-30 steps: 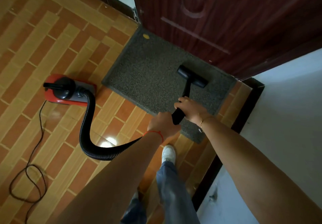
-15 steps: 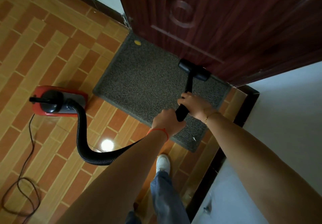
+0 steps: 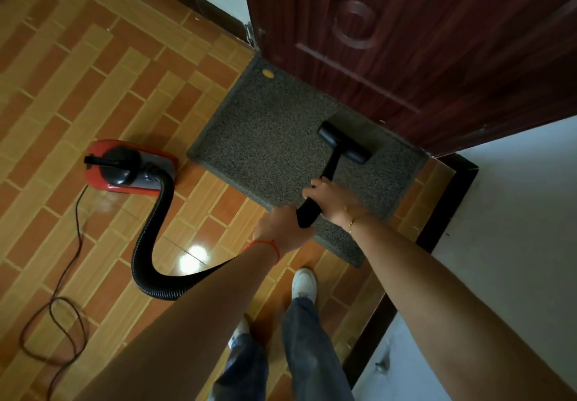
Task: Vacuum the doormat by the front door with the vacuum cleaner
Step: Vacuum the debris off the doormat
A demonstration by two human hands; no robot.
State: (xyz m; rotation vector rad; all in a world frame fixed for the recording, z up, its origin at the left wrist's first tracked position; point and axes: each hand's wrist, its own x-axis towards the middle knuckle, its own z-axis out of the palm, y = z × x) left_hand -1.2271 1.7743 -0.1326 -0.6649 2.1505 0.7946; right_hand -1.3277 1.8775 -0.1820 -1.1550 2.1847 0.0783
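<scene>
A dark grey doormat (image 3: pixel 274 138) lies on the tiled floor against a dark red door (image 3: pixel 421 41). The black vacuum nozzle (image 3: pixel 343 142) rests flat on the mat's right part, close to the door. Its black wand (image 3: pixel 331 166) slopes back to my hands. My right hand (image 3: pixel 334 200) grips the wand higher up, and my left hand (image 3: pixel 281 227) grips its lower end where the ribbed black hose (image 3: pixel 150 244) joins. The hose curves left to the red canister vacuum cleaner (image 3: pixel 128 168) on the floor beside the mat. A small yellow spot (image 3: pixel 267 72) sits at the mat's far left corner.
A thin black power cord (image 3: pixel 62 300) loops over the tiles at the left. My legs in jeans and white shoes (image 3: pixel 304 282) stand just behind the mat. A white wall (image 3: pixel 515 229) with dark skirting (image 3: pixel 449 200) closes the right side.
The nozzle went forward toward the door, then came back slightly on the mat. Both hands kept their grip on the wand. The view shifted a little.
</scene>
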